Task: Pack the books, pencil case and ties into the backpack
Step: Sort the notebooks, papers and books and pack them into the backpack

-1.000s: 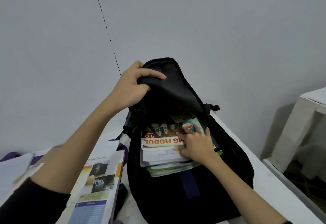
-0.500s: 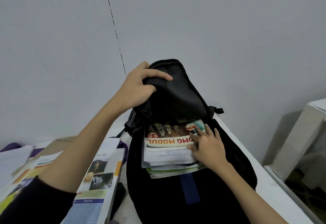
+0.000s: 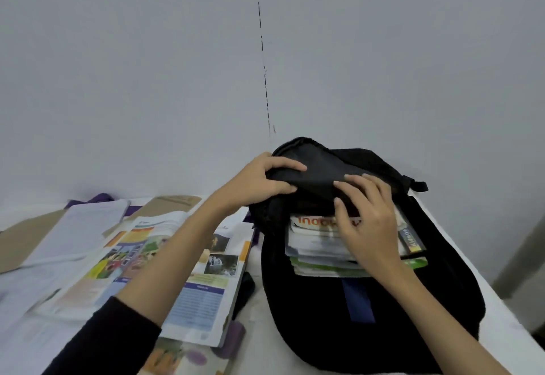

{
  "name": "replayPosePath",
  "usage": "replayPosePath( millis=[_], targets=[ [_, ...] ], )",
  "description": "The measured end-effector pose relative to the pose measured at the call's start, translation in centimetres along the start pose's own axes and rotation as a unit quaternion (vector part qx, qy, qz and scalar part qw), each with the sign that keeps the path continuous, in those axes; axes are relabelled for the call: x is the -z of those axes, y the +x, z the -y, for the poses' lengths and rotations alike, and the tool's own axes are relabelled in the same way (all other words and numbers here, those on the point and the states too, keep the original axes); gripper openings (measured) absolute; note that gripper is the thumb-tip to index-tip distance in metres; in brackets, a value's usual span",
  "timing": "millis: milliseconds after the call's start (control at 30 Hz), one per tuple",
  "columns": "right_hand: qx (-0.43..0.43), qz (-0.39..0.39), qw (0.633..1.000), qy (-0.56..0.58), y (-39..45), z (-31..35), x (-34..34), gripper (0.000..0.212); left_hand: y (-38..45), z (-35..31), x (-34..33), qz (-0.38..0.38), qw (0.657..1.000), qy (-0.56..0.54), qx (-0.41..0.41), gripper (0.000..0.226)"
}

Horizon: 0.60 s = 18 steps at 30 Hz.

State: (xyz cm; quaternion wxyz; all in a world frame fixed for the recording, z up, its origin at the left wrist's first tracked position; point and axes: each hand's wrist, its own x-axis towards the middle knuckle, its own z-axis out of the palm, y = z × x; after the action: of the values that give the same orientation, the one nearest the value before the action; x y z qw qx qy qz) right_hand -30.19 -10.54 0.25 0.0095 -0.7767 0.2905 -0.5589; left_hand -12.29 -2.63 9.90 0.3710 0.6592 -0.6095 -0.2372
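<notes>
A black backpack (image 3: 324, 330) lies on the white table, its main pocket open toward the wall. A stack of books (image 3: 315, 244) sticks out of the opening, partly under the top flap (image 3: 321, 168). My left hand (image 3: 259, 182) grips the flap's left edge. My right hand (image 3: 368, 221) lies over the stack, its fingers on the flap's lower edge and its thumb beneath it. More colourful books (image 3: 203, 295) lie left of the backpack. A purple cloth (image 3: 100, 199) shows at the far left, mostly hidden.
A dark object (image 3: 246, 286) sits between the loose books and the backpack. White paper (image 3: 85, 227) and brown cardboard (image 3: 17, 241) cover the table's left side. The wall is just behind the backpack. The table's right edge (image 3: 486, 271) runs close to the backpack.
My right hand has slid up from the books to the flap's edge. The flap has come down over the top of the stack. The view has swung left.
</notes>
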Motion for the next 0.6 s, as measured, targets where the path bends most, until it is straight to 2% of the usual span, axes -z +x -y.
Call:
replayPosePath(
  millis=[67, 133, 267, 367, 433, 500, 600],
  targets=[
    [0.033, -0.011, 0.999, 0.032, 0.3, 2.7, -1.4, 0.028, -2.2, 2.6, 0.7, 0.065, 0.996, -0.015, 0.052, 0.036],
    [0.061, 0.017, 0.997, 0.050, 0.0, 5.0, -2.9, 0.028, -4.6, 5.5, 1.5, 0.088, 0.990, -0.034, 0.108, 0.037],
    [0.096, 0.061, 0.989, 0.094, -1.6, 9.5, -6.9, 0.025, -9.7, 12.2, 5.2, -0.007, 0.982, -0.069, 0.176, 0.027],
    [0.131, 0.089, 0.980, 0.123, -2.5, 13.0, -10.2, 0.024, -12.9, 17.8, 9.2, -0.122, 0.960, -0.004, 0.252, 0.017],
    [0.136, 0.125, 0.974, 0.132, -3.0, 15.0, -12.5, 0.023, -14.9, 21.8, 11.8, -0.182, 0.932, 0.069, 0.307, 0.019],
    [0.130, 0.175, 0.966, 0.141, -3.7, 17.0, -15.2, 0.024, -17.0, 25.5, 14.2, -0.197, 0.902, 0.147, 0.354, 0.032],
    [0.103, 0.334, 0.933, 0.083, -4.6, 19.5, -18.9, 0.030, -18.8, 29.1, 15.8, -0.152, 0.882, 0.165, 0.414, 0.048]
  ],
)
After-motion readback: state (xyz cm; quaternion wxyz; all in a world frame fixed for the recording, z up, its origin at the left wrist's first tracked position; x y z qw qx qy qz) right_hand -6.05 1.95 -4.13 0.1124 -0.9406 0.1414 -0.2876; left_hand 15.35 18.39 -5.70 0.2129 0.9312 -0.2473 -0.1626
